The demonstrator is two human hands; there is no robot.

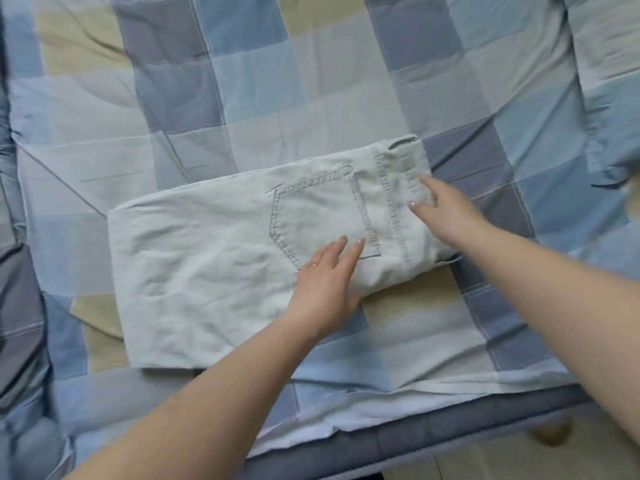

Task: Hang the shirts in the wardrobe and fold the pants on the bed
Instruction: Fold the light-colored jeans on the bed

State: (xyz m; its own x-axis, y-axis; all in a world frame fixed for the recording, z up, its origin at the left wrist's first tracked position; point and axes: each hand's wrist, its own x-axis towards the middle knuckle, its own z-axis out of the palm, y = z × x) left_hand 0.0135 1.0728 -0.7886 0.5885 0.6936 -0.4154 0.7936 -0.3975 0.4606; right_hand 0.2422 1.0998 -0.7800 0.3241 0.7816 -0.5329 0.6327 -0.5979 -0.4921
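Pants [214, 258] lie folded at frame centre on the bed [433, 334]. Left hand [325, 285] presses flat; right hand [446, 209] flat on waistband. Soft, light cloth; best gripped at folded edges.

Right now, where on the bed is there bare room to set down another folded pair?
Bare checked cover lies beyond the folded pants, up to the far edge of view. A narrower strip runs between the pants and the bed's near edge. It is crowded at the waistband, where the left hand and right hand rest.
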